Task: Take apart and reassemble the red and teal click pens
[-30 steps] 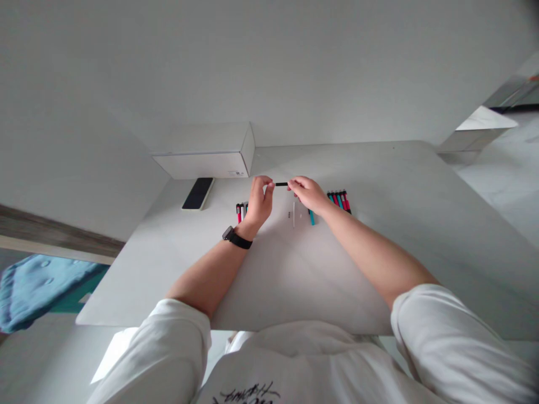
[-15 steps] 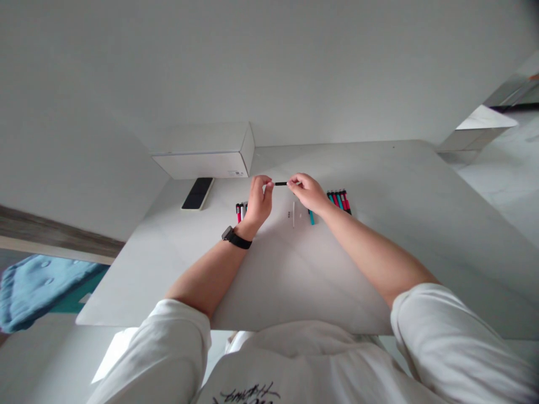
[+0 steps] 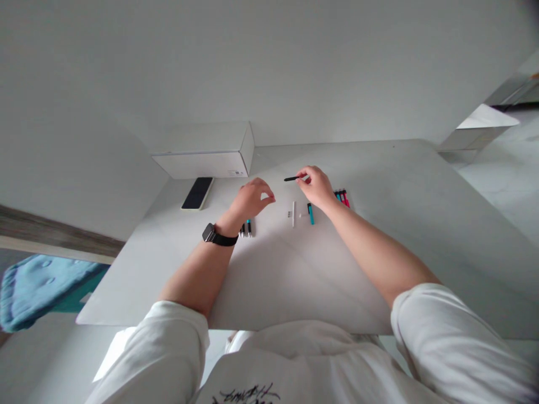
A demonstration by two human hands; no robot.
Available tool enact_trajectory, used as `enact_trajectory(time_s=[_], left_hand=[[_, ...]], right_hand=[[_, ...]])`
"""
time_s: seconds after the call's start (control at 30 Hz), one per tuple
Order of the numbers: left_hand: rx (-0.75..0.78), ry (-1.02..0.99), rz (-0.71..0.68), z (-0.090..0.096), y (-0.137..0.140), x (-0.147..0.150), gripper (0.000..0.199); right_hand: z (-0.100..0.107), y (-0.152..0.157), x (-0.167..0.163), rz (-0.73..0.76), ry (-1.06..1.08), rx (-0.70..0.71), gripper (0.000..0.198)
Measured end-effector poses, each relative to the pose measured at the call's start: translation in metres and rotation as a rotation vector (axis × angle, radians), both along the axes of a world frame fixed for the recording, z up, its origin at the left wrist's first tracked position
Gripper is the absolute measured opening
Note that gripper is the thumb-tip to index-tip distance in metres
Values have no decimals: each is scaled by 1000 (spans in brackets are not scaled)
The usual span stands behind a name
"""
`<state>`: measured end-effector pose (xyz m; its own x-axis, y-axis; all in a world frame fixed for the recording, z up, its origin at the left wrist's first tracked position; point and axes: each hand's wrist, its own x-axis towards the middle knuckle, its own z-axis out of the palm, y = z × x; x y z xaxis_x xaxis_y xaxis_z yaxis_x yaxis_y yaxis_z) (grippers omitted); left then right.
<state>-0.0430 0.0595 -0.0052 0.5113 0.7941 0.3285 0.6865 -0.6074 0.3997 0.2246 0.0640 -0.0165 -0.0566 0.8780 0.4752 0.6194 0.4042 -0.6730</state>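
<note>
My right hand (image 3: 315, 186) pinches one end of a short black pen part (image 3: 290, 179), its other end pointing left over the table. My left hand (image 3: 254, 198), with a dark watch (image 3: 209, 232) on the wrist, has thumb and fingertips drawn together; anything between them is too small to make out. Between and below the hands lie a thin white tube (image 3: 293, 214), some tiny pieces (image 3: 289, 214) and a teal pen part with a black end (image 3: 310, 214). Several pens (image 3: 249, 228) are partly covered by my left hand and wrist. Red and teal pens (image 3: 344, 197) lie partly behind my right hand.
A long white box (image 3: 202, 165) stands against the wall at the table's back left. In front of it rests a phone (image 3: 197, 193) with a dark screen. A blue cushion (image 3: 46, 283) is beyond the left edge of the white table (image 3: 269, 280).
My left hand has let go of the black pen part and moved left and down. My right hand has risen slightly to the right, keeping the part, which is now tilted.
</note>
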Motion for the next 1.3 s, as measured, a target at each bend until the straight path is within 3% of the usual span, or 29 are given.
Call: enact_trajectory(time_s=[0.1,0.33,0.77,1.07,1.3], left_hand=[[13,171,33,2,-9,3,2],[35,345,15,-2,-20,15,5],[-41,431,-9,2,-18,9,12],[-15,360,-4,4,-17,4,22],[105,47,103,19,-13,-1,24]], right_hand=[[-2,0,0,17,-52,-66,8],[-4,-6,-4,24,-180,-116,8],[-8,-6,-4,35,-240,-134,6],[-5,-6,-3,94,-264,-175,8],[-5,-13,-13,341,-302,-248,12]])
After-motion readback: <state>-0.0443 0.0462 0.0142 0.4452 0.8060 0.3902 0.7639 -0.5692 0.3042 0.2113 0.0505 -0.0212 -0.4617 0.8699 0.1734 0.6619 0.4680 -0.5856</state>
